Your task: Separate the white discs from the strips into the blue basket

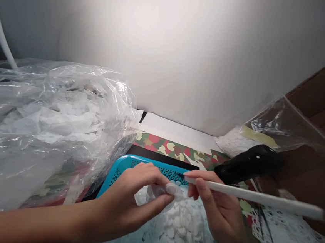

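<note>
My left hand (130, 203) is closed in a pinch on a small white round disc (170, 188) above a blue plastic basket (122, 167). My right hand (217, 212) grips a long thin white stick (259, 199) whose dark tip (180, 175) points left, right by the disc. The basket holds a heap of many white round discs (180, 231) under both hands.
A large clear plastic bag (43, 124) of white material fills the left. A black tool (248, 163) lies behind the right hand. Another clear bag (283, 130) sits at right, and white perforated sheets (292, 239) lie at the lower right. A white wall rises behind.
</note>
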The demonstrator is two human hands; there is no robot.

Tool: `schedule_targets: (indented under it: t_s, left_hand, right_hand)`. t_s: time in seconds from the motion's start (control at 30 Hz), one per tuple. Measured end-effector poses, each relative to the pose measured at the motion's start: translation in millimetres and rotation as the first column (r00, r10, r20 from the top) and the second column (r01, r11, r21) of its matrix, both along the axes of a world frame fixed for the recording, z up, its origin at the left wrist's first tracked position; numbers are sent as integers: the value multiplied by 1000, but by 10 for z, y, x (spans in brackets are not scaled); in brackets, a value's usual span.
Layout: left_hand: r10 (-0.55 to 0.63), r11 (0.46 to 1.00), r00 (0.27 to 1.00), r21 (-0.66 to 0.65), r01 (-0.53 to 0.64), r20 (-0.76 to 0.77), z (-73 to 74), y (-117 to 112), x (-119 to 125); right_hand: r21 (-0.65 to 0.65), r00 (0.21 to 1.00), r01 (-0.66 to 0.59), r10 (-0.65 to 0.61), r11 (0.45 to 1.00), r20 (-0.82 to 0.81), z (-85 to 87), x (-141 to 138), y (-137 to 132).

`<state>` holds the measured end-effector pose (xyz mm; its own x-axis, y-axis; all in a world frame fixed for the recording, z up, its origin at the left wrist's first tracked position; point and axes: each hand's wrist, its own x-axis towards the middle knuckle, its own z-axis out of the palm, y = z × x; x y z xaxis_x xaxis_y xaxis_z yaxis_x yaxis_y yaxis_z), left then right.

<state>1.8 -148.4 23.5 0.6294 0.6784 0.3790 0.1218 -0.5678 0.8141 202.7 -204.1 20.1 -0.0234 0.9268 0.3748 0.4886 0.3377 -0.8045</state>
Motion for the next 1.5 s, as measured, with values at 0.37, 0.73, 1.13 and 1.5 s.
schedule_targets:
  t_s: [0.37,0.73,1.13,1.5]
  left_hand:
    - [31,986,998,-160,-38,-47,-4,22,6]
    - [11,985,997,-173,-24,-75,-26,52,27]
    - [-32,992,997,-124,23,-70,3,25,14]
    - [-39,986,998,-165,30,-52,32,23,16]
  right_hand:
    - [-141,970,-232,239,963,38,114,-42,24]
    - [-48,976,-207,210,977,59,83,-24,19]
    - [106,974,-126,103,986,201,136,-74,-15]
    - [53,983,-118,109,992,148,118,-62,-17]
